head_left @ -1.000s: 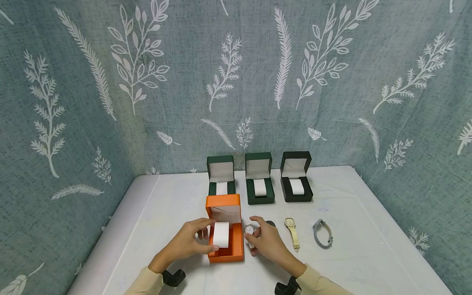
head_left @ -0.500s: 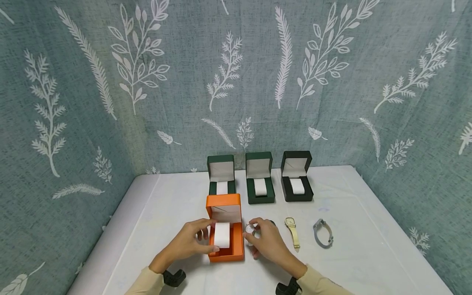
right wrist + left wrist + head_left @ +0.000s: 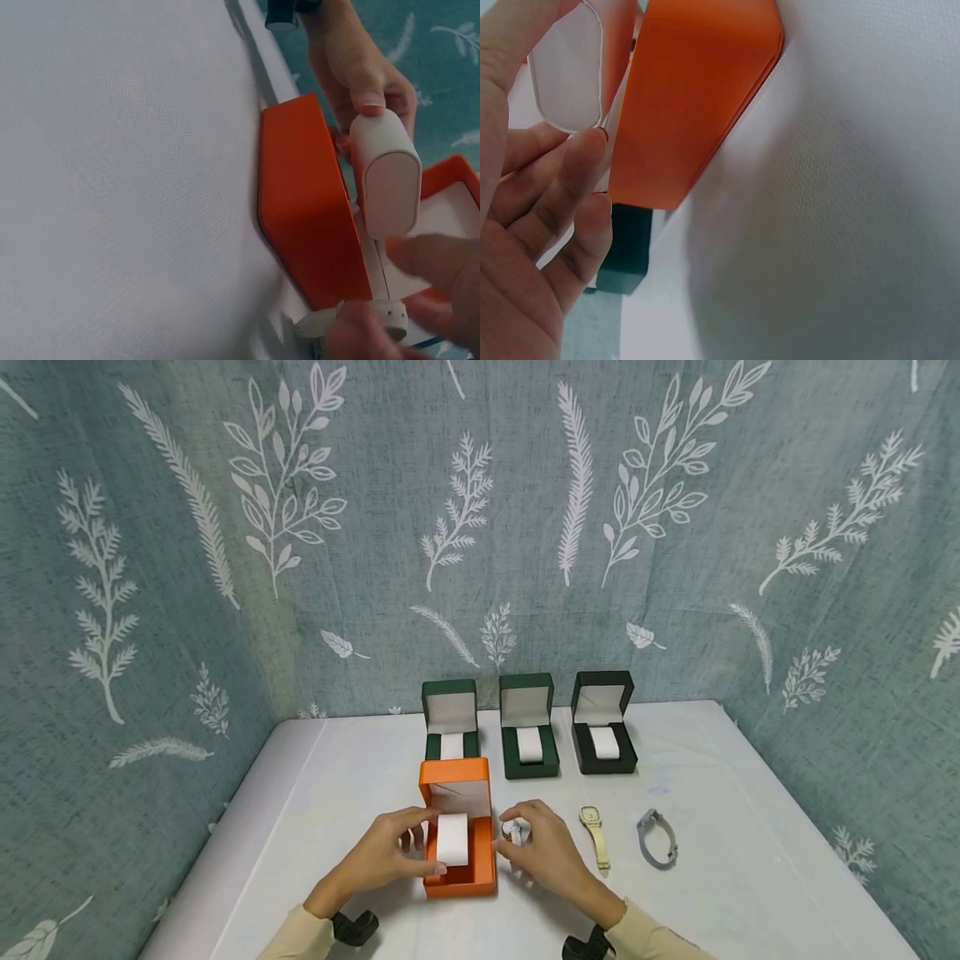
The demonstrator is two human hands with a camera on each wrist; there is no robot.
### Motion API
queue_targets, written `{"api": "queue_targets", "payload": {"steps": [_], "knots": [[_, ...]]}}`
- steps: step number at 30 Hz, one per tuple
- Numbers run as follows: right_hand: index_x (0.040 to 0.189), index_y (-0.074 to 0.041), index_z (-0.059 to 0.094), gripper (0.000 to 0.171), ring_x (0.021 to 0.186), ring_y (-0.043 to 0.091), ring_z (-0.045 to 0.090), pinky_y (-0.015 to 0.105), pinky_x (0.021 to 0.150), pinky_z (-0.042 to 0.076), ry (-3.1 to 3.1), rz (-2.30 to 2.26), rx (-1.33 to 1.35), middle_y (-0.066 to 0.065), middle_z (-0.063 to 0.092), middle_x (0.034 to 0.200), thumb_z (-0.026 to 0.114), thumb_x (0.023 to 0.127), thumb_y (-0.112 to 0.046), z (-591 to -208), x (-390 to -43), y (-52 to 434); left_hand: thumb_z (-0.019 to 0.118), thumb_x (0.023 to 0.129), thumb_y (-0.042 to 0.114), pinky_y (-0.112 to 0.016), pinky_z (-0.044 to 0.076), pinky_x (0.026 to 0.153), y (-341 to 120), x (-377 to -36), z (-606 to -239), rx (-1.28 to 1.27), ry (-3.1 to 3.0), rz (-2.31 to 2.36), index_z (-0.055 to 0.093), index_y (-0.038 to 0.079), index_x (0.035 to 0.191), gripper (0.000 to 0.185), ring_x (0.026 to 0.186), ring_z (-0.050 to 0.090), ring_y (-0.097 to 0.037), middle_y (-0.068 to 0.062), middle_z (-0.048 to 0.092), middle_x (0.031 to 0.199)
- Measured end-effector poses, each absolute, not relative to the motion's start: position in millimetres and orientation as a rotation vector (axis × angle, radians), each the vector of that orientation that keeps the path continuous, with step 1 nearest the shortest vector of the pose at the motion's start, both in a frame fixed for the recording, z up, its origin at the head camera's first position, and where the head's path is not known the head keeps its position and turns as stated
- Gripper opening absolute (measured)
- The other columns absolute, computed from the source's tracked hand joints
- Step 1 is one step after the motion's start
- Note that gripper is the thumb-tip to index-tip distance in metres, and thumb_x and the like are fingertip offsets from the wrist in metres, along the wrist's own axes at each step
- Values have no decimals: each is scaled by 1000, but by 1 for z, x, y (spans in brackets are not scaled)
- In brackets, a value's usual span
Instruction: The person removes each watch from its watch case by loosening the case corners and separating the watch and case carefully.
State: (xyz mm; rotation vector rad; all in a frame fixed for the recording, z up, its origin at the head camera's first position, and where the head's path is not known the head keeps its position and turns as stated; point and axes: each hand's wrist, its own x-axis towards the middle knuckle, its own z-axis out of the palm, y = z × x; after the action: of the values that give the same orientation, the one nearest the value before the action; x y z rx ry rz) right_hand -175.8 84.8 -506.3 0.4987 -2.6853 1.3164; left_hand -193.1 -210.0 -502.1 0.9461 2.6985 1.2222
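The orange watch box [image 3: 457, 852] stands open on the white table [image 3: 750, 877], directly before the person, with its lid raised toward the back. The left hand [image 3: 390, 856] pinches the white cushion [image 3: 452, 840] between thumb and fingers; the right-wrist view shows the cushion lifted proud of the box cavity rather than seated in it. The right hand [image 3: 543, 852] lies just beside the box's right wall, its fingers curled round a white watch [image 3: 513, 831], whose strap and case show at the fingertips in the right-wrist view [image 3: 360, 324]. The watch touches or nearly touches the box wall; which of the two cannot be told. It is not yet round the cushion. Judged from this arrangement, the work is at an early stage: the box is open, the cushion is raised and the watch is in hand, but strapping the watch to the cushion, seating the cushion and closing the lid all remain. At the rear of the table two green boxes [image 3: 450, 718] [image 3: 528, 722] and one black box [image 3: 602, 721] stand open in a row, each with a bare white cushion. To the right of the hands a gold watch [image 3: 595, 833] and a grey watch [image 3: 656, 837] lie loose, well apart from the boxes, so those too appear outstanding.
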Motion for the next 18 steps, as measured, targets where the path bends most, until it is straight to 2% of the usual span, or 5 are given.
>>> {"api": "queue_targets", "payload": {"steps": [5, 9, 12, 15, 18], "knots": [[117, -14, 73, 47, 65, 9, 57, 25, 64, 50, -2672, 1337, 633, 2, 66, 126, 91, 79, -34, -508, -178, 86, 89, 78, 46, -26, 52, 64, -211, -193, -502, 935, 2698, 1236, 62, 4, 140, 79, 76, 60, -13, 0, 65, 94], [126, -14, 71, 59, 90, 17, 66, 32, 80, 55, -2705, 1316, 720, 2, 65, 132, 92, 77, -40, -510, -181, 86, 90, 78, 46, -27, 52, 64, -211, -193, -504, 929, 2702, 1241, 62, 5, 140, 79, 75, 60, -12, 0, 65, 94], [130, -13, 69, 65, 113, 21, 63, 45, 95, 52, -2731, 1286, 767, 2, 65, 133, 91, 77, -43, -511, -182, 86, 90, 78, 44, -27, 52, 63, -210, -194, -507, 938, 2699, 1258, 63, 4, 139, 77, 75, 59, -11, 1, 65, 93], [132, -14, 69, 68, 119, 22, 61, 52, 99, 49, -2764, 1260, 800, 2, 66, 132, 90, 76, -46, -511, -182, 85, 90, 78, 42, -26, 52, 62, -209, -195, -510, 956, 2700, 1267, 64, 4, 138, 76, 74, 59, -10, 1, 64, 92], [134, -14, 68, 69, 118, 22, 61, 52, 97, 49, -2798, 1231, 813, 2, 66, 131, 89, 77, -47, -510, -182, 84, 91, 78, 42, -26, 51, 62, -207, -195, -512, 965, 2709, 1266, 64, 4, 137, 75, 74, 59, -9, 2, 64, 91]]}}
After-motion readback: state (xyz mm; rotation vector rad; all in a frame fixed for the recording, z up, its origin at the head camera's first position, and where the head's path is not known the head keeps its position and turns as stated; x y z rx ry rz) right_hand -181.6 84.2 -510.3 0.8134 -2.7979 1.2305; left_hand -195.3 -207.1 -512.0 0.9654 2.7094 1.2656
